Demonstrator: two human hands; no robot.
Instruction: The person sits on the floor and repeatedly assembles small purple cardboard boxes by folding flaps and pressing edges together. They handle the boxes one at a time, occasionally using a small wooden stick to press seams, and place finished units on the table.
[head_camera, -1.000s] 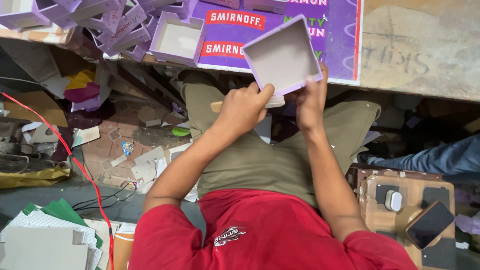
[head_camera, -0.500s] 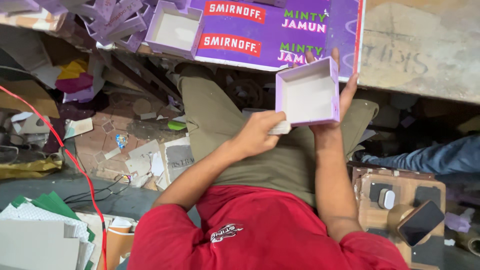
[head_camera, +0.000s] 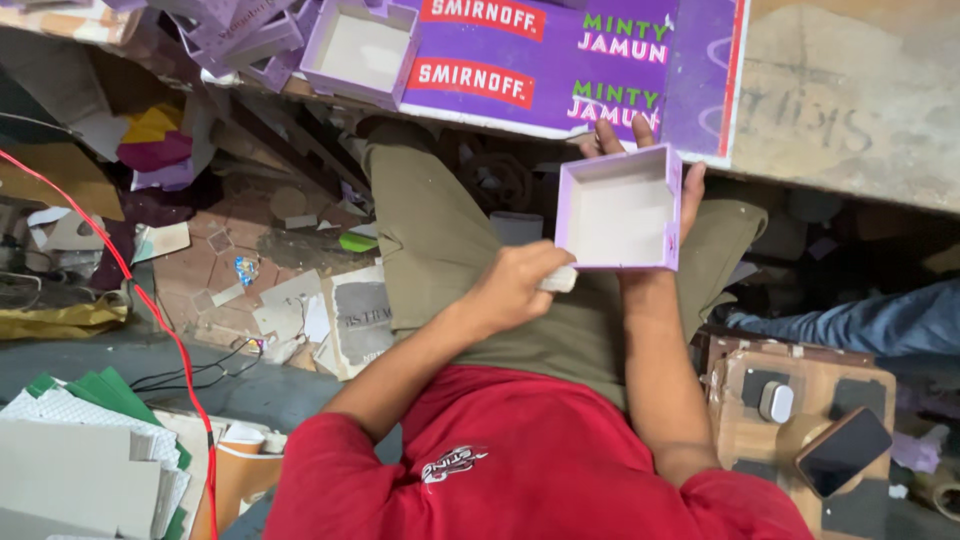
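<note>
Two hands work: our right hand (head_camera: 655, 215) cradles the light, crushable lilac cardboard tray (head_camera: 620, 208) beneath; our left hand (head_camera: 510, 290) pinches a pale block (head_camera: 558, 281).

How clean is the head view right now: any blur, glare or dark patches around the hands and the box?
Head view: the lilac box is sharp and evenly lit, with no glare; the left hand looks slightly soft, the right hand is mostly hidden behind the box; the gap under the bench is deeply shadowed; the edges look stretched.

An open box (head_camera: 620, 208) is sitting above the lap, between the hands; a printed board (head_camera: 560, 60) is lying beyond it, with a phone (head_camera: 843, 450) lying at lower right.
</note>
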